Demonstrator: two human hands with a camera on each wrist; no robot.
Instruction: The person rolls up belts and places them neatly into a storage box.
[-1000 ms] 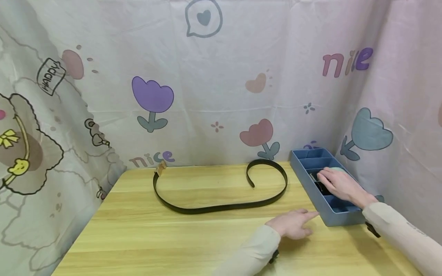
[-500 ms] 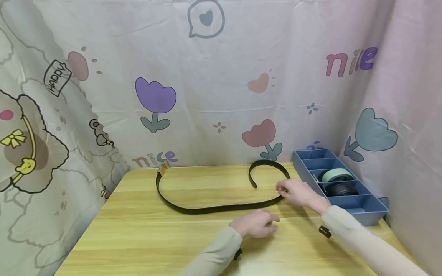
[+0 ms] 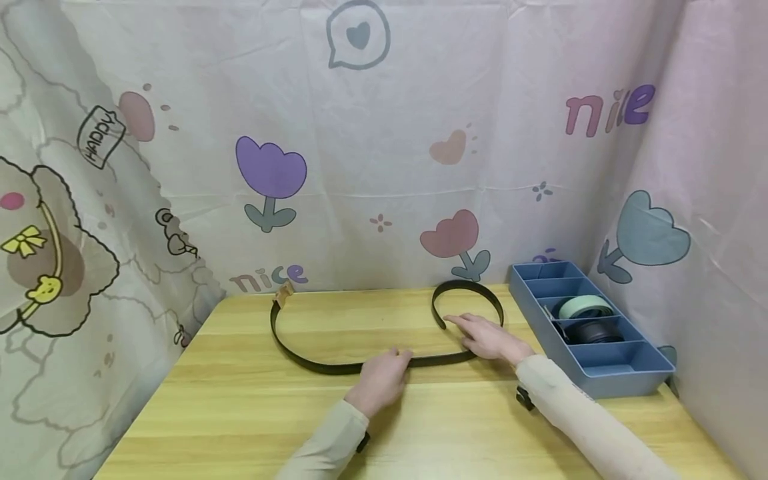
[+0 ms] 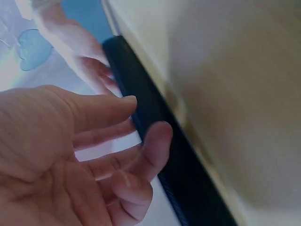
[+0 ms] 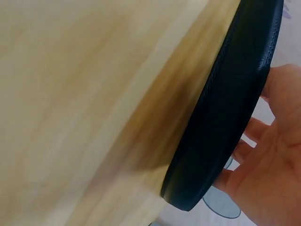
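Note:
A black belt (image 3: 336, 368) stands on its edge in a long curve on the wooden table, with a gold buckle (image 3: 283, 293) at its far left end and its tip curled round at the right. My left hand (image 3: 381, 380) is at the middle of the strap; in the left wrist view its loosely bent fingers (image 4: 157, 141) overlap the strap with a gap between the tips. Over the right bend reaches my right hand (image 3: 489, 339), fingers extended toward the tip. In the right wrist view the belt (image 5: 211, 122) partly hides those fingers.
A blue divided organizer box (image 3: 624, 387) stands at the table's right edge. Its compartments hold a pale green rolled strap (image 3: 585, 306) and a black rolled belt (image 3: 594, 331). A patterned curtain (image 3: 372, 133) hangs behind the table (image 3: 240, 427) and along both sides.
My right hand has come out of the blue box and moved left to the belt's curl. My left hand has moved left to the middle of the strap. The belt's shape looks the same.

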